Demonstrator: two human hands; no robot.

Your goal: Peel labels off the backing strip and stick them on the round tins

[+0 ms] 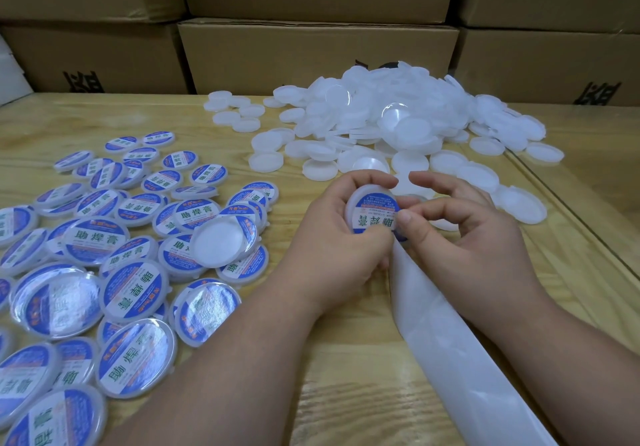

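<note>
My left hand [332, 237] grips a round white tin [372, 208] tilted toward me, with a blue and white label [375, 213] on its face. The thumb of my right hand [464, 237] presses the label's right edge, the other fingers curled loosely above. A white backing strip [460, 359] runs from under my hands toward the lower right. A heap of plain white tins [398, 123] lies behind my hands. Labelled tins [114, 255] are spread over the table's left side.
The wooden table [346, 359] has a seam or raised edge [571, 213] running diagonally on the right. Stacked cardboard boxes [311, 54] form a wall along the table's far side. One unlabelled tin [220, 243] lies upside down among the labelled ones.
</note>
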